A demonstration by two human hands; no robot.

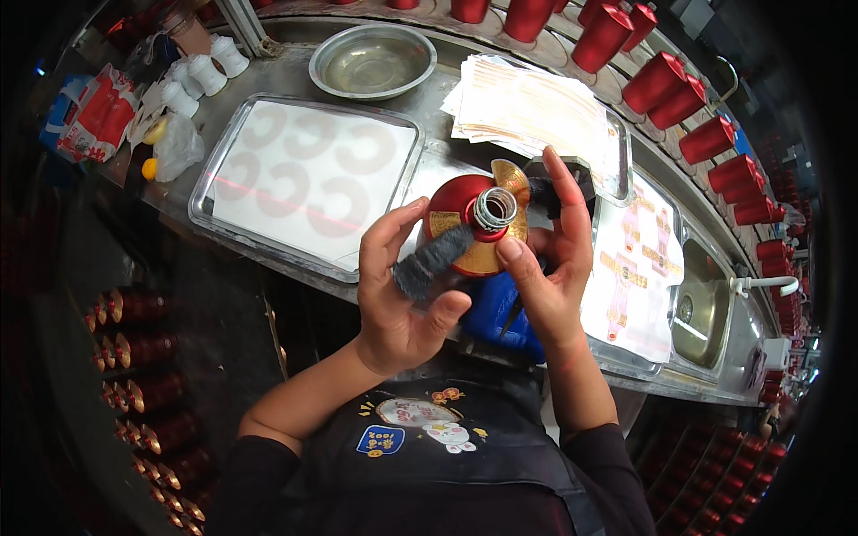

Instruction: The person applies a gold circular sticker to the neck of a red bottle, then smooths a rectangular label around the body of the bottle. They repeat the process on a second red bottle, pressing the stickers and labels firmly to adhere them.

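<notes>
A red bottle (458,192) with an uncapped threaded neck (495,208) is between my two hands. A curved gold label (481,259) lies around its shoulder, and one end stands up beside the neck. My left hand (398,277) is on the left side, fingers spread and thumb apart. A dark-wrapped finger of it presses across the shoulder. On the right, my right hand (556,268) has its thumb on the gold label, the index finger raised straight. Another dark-wrapped finger is behind the label's raised end. A blue object (500,313) shows below the bottle, partly hidden.
A tray (420,147) with ring-shaped labels under a white sheet is at left. Behind are a metal basin (374,61) and stacked paper sheets (536,103). Label sheets (626,268) and a sink (702,313) are at right. Red bottles (601,40) line the far edge.
</notes>
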